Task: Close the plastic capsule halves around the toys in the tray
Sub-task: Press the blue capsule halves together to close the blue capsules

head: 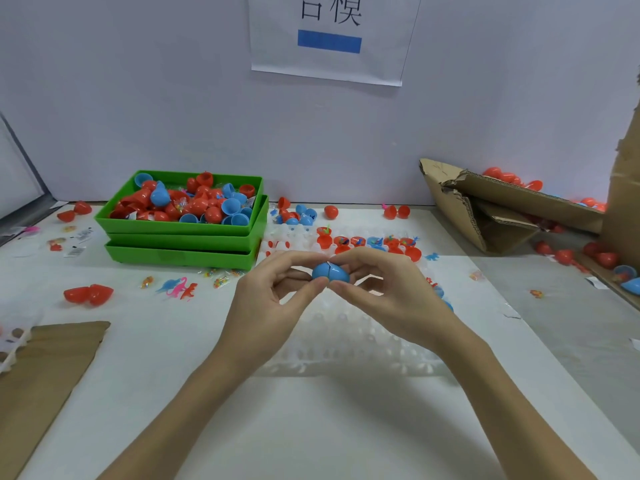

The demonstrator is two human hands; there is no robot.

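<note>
Left hand [277, 292] and right hand [377, 289] each pinch one half of blue capsule [330, 273] — opposed grips to press the seam shut.

Two bare forearms, no sleeves, rings or watch.

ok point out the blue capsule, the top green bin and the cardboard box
blue capsule [330, 273], head view, on the seam where its two halves meet
top green bin [173, 226], head view, on its front wall
cardboard box [460, 216], head view, on its torn left flap
</note>
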